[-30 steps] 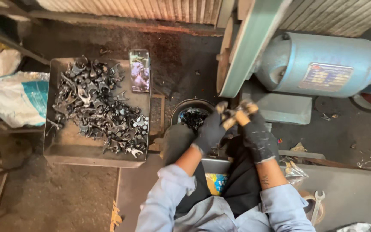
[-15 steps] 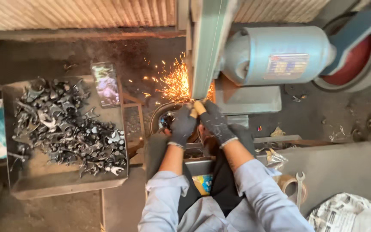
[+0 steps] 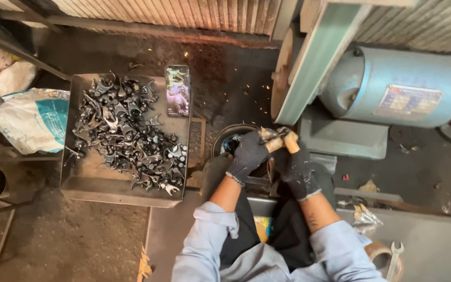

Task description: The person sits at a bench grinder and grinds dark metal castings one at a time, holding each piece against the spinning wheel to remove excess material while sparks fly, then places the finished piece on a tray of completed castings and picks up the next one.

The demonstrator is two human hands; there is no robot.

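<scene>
A wrench (image 3: 394, 257) lies at the near right, beside the person's blue sleeve. Both hands wear dark gloves. The left hand (image 3: 247, 155) and the right hand (image 3: 297, 166) are closed together around a small metal piece (image 3: 277, 139), its tan-tipped end showing between them, just below the edge of the grinder wheel (image 3: 282, 73). A round bucket (image 3: 229, 140) sits just behind the left hand. To the left, a metal tray (image 3: 100, 185) carries a heap of dark forged parts (image 3: 126, 133), with a phone (image 3: 177, 90) at its far right corner. The blue motor (image 3: 403, 86) stands at the far right.
</scene>
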